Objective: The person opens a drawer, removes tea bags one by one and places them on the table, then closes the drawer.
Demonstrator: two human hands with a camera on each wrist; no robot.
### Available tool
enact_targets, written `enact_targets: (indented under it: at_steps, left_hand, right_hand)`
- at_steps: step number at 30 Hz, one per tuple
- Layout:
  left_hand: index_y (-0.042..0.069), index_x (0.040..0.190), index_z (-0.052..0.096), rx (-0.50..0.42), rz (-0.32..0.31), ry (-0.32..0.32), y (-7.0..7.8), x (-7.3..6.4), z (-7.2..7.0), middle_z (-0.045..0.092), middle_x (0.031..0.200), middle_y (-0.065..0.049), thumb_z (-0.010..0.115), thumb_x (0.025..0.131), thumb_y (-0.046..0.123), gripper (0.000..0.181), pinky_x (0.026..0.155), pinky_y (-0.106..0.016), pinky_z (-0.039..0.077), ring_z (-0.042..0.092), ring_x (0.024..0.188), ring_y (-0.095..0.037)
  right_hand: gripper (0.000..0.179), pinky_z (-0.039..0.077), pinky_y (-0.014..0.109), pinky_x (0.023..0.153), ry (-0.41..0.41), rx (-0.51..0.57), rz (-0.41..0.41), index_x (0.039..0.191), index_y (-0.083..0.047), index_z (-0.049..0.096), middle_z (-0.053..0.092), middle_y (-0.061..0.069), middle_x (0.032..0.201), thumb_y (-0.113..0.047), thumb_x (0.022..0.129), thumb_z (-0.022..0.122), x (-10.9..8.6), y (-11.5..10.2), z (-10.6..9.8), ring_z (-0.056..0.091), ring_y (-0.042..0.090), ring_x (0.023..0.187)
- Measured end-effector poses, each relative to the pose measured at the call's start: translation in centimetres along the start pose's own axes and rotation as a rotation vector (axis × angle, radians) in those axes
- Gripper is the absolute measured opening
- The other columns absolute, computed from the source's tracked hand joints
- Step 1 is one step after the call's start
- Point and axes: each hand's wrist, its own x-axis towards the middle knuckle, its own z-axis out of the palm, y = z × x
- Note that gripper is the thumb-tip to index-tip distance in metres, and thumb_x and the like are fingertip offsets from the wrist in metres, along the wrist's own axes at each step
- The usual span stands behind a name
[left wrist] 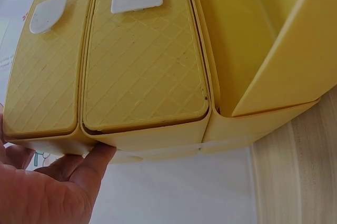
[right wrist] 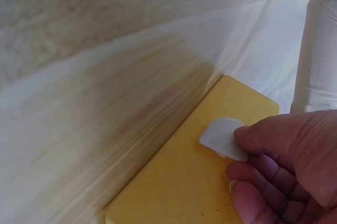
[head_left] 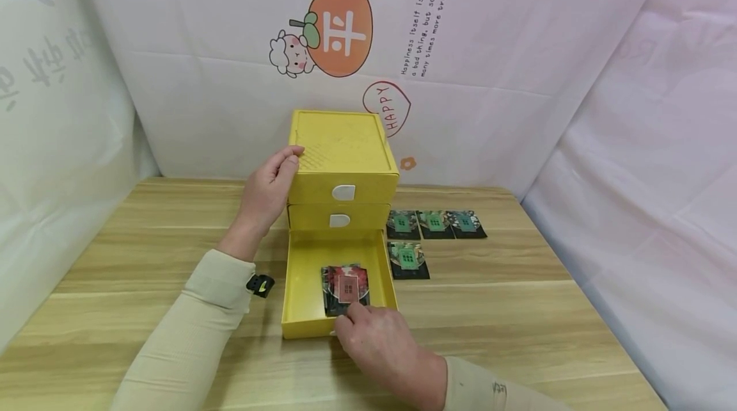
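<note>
A yellow drawer cabinet (head_left: 345, 142) with three stacked drawers stands on the table. My left hand (head_left: 269, 187) grips its upper left edge, fingertips over the top rim; the left wrist view shows the fingers (left wrist: 97, 169) against the side wall. The bottom drawer (head_left: 302, 283) is pulled out. At its front, my right hand (head_left: 382, 344) pinches the white pull tab (right wrist: 224, 135) between thumb and fingers. Inside the drawer lies a small pile of flat sachets (head_left: 348, 288), the top one red-labelled; the right hand overlaps its near edge in the head view.
Right of the cabinet lie several dark sachets: three in a back row (head_left: 435, 224) and a green-labelled sachet (head_left: 409, 260) in front. White tabs (head_left: 343, 193) mark the two shut upper drawers. A printed white cloth (head_left: 460, 110) hangs behind the wooden table (head_left: 489, 334).
</note>
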Motion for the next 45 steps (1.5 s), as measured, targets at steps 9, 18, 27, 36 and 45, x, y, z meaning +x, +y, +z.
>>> enact_targets:
  at_steps: [9, 18, 27, 36, 45]
  left_hand:
    - [0.025, 0.149, 0.059, -0.006, -0.001, 0.003, 0.0, 0.0, 0.0, 0.056, 0.094, -0.007, 0.036, 0.111, 0.052, 0.052, 0.070, -0.040, 0.037, 0.032, 0.063, -0.023]
    - [0.024, 0.150, 0.058, -0.014, 0.004, -0.003, 0.0, 0.0, 0.0, 0.060, 0.147, -0.003, 0.036, 0.111, 0.052, 0.053, 0.084, -0.042, 0.039, 0.046, 0.085, -0.025]
    - [0.024, 0.149, 0.058, -0.010, -0.002, -0.005, -0.1, 0.0, 0.1, 0.061, 0.145, -0.003, 0.037, 0.110, 0.053, 0.053, 0.085, -0.042, 0.039, 0.045, 0.085, -0.027]
    - [0.026, 0.151, 0.057, -0.010, -0.001, -0.010, 0.0, 0.0, 0.0, 0.060, 0.100, -0.010, 0.035, 0.110, 0.056, 0.055, 0.074, -0.041, 0.038, 0.033, 0.064, -0.025]
    - [0.025, 0.151, 0.057, -0.007, 0.000, -0.004, 0.0, -0.1, -0.1, 0.054, 0.090, -0.010, 0.036, 0.110, 0.055, 0.055, 0.077, -0.041, 0.039, 0.033, 0.064, -0.024]
  right_hand:
    - [0.021, 0.038, 0.017, 0.044, 0.087, 0.040, 0.048, 0.076, -0.021, 0.069, 0.061, -0.009, 0.065, -0.029, 0.093, 0.080, 0.1, 0.1, -0.3, 0.051, 0.002, 0.052]
    - [0.023, 0.038, 0.016, 0.045, 0.187, 0.117, 0.062, 0.075, -0.022, 0.068, 0.068, -0.011, 0.068, -0.032, 0.086, 0.086, 0.5, 0.7, -0.6, 0.055, 0.000, 0.053]
    - [0.018, 0.032, 0.013, 0.043, 0.321, 0.142, 0.064, 0.077, -0.019, 0.070, 0.062, -0.011, 0.062, -0.023, 0.084, 0.086, 1.6, 2.4, -1.5, 0.050, 0.000, 0.050]
    - [0.014, 0.037, 0.018, 0.044, 0.331, 0.124, 0.142, 0.084, -0.018, 0.077, 0.064, -0.008, 0.064, -0.027, 0.086, 0.088, 3.2, 6.0, -1.1, 0.053, 0.006, 0.052]
    - [0.028, 0.047, 0.026, 0.064, 0.125, 0.138, 0.168, 0.098, -0.015, 0.080, 0.076, -0.004, 0.083, -0.037, 0.084, 0.089, 4.1, 7.8, 0.3, 0.063, 0.012, 0.068]
